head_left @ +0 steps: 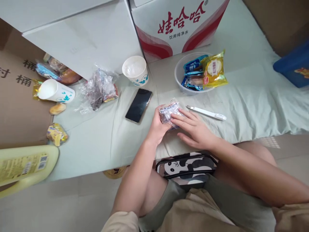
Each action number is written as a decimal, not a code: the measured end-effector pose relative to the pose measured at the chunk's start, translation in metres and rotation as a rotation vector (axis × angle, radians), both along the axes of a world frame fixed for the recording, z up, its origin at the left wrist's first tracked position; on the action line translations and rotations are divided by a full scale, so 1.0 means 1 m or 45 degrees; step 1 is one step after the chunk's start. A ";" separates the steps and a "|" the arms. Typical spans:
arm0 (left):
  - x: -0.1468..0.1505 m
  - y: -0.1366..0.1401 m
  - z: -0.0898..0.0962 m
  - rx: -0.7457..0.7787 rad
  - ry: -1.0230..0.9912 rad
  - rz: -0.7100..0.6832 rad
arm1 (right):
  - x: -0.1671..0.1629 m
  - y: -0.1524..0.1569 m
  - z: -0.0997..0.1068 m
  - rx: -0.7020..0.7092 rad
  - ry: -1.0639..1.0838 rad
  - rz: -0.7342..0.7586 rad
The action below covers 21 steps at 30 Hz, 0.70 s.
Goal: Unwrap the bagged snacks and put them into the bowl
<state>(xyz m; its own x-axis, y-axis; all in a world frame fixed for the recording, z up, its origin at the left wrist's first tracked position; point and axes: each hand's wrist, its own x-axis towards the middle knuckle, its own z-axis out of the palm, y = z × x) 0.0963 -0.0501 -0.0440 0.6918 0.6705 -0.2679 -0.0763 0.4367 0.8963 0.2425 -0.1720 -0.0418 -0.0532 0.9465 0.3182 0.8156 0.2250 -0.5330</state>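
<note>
Left hand (157, 126): fingers wrapped around the packet (167, 111) at frame centre, apparently to steady it. Right hand (197, 129): fingers extended, slightly spread, laid on the packet, likely flattening its film. Surroundings, left to right: cup (56, 91), wrappers (98, 88), second cup (135, 71), phone (138, 105), bowl (178, 76), cutter (206, 112). Phone and cutter flank the hands; neither obstructs them.

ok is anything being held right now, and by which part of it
The packet: the left hand grips its left side, and the right hand has fingers on it.
</note>
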 end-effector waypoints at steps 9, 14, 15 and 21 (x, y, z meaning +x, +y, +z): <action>-0.004 0.007 0.006 -0.102 -0.107 0.128 | 0.016 -0.006 0.002 0.184 -0.177 -0.060; -0.011 0.024 -0.004 0.116 -0.178 0.416 | 0.051 -0.023 -0.006 -0.139 -0.330 -0.780; -0.012 0.027 -0.006 0.170 -0.175 0.464 | 0.057 -0.025 -0.008 -0.221 -0.362 -0.802; -0.014 0.028 -0.018 0.615 0.045 0.597 | 0.059 -0.029 0.003 -0.388 0.154 -0.738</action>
<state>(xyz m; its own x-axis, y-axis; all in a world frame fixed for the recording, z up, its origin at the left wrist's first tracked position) 0.0827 -0.0218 -0.0619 0.2950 0.9479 0.1201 -0.1269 -0.0858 0.9882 0.3016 -0.2013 -0.0386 0.5109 0.8597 0.0035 0.6898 -0.4075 -0.5985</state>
